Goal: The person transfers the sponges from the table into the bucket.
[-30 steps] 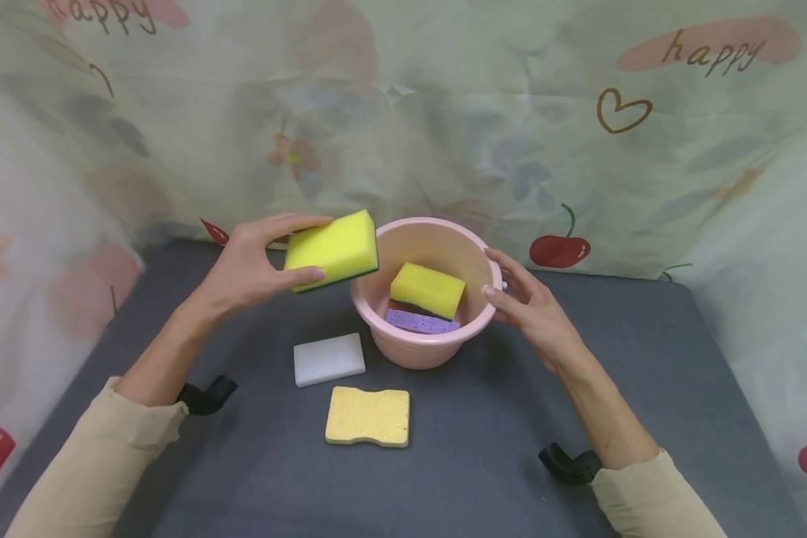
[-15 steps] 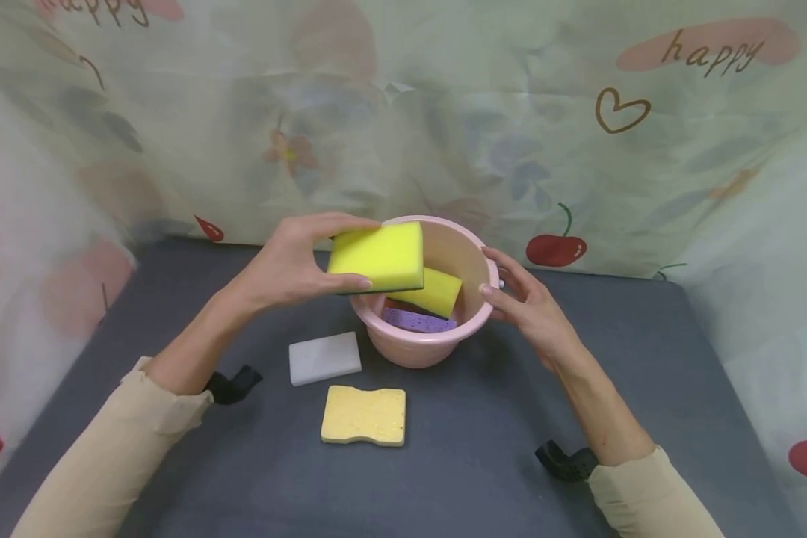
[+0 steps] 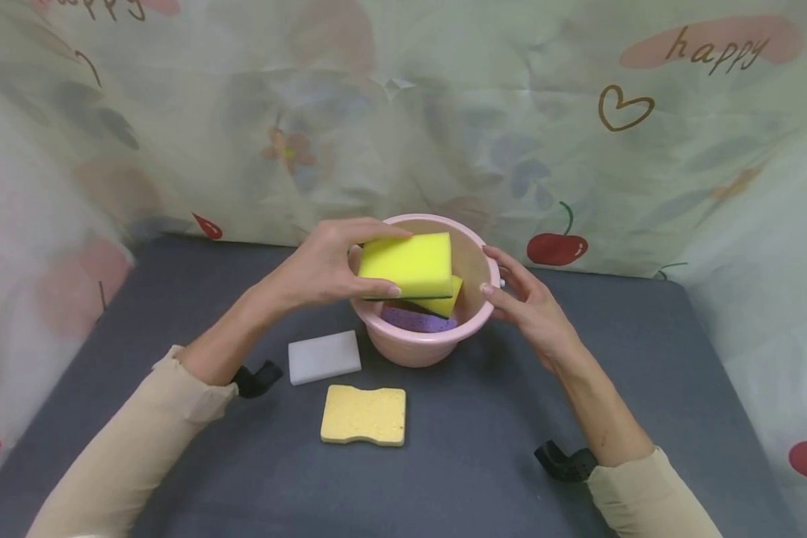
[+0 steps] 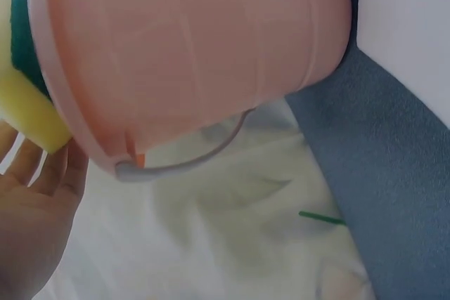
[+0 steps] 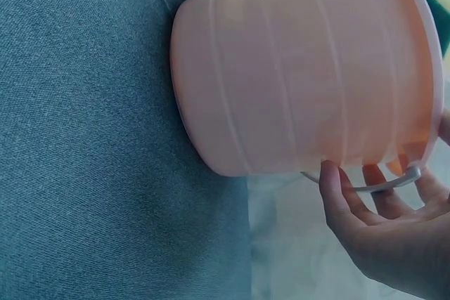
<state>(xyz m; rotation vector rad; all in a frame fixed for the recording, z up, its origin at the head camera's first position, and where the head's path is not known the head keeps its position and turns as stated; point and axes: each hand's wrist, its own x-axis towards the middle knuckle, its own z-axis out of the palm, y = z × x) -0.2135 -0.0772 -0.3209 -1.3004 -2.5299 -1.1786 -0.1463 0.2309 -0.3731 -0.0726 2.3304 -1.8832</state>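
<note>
Steadying the bucket [image 3: 412, 354], apparently, the right hand [image 3: 536, 312] clamps fingers over its rim; the left hand [image 3: 329, 261] pinches the upper sponge [image 3: 413, 267] by its edges, likely freeing its underside.

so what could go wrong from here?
Crooked landing: the left grip holds the green-backed yellow sponge above another yellow sponge and a purple sponge, so it may settle tilted on them.
Tipping: the right grip steadies the pink bucket at one side of its rim only; a hard push on the opposite side might tilt it.
</note>
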